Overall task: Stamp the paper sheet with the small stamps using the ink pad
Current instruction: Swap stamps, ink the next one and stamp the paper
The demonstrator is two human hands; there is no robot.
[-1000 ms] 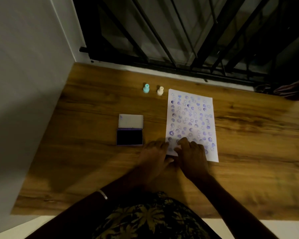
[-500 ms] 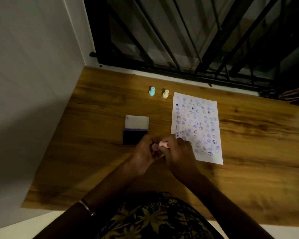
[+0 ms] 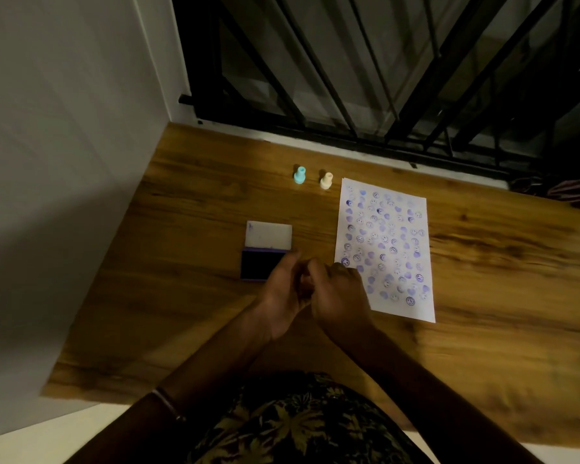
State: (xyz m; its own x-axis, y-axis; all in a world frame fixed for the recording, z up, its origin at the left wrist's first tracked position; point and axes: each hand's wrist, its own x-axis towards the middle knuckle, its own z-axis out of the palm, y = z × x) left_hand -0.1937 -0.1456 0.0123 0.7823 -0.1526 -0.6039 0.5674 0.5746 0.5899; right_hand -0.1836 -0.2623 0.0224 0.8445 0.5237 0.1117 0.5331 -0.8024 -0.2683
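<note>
The white paper sheet (image 3: 387,242) lies on the wooden table (image 3: 181,262), covered with several purple stamp marks. Left of it sits the ink pad (image 3: 257,267), dark pad exposed and its white lid (image 3: 268,234) folded back. A teal stamp (image 3: 299,175) and a cream stamp (image 3: 325,180) stand upright beyond the pad. My left hand (image 3: 282,296) and my right hand (image 3: 339,293) meet fingertip to fingertip between the pad and the sheet's near left corner. Both are curled around a small pink stamp (image 3: 303,283), which is almost hidden between the fingers.
A white wall (image 3: 64,162) borders the table on the left. A black window grille (image 3: 349,78) runs along the far edge. Bare wood stretches to the right of the sheet (image 3: 499,262). Dark cloth (image 3: 576,192) lies at the far right.
Both hands left the sheet's near edge, lifted a pink stamp and shifted left toward the ink pad. The camera view has also moved closer and slightly left.
</note>
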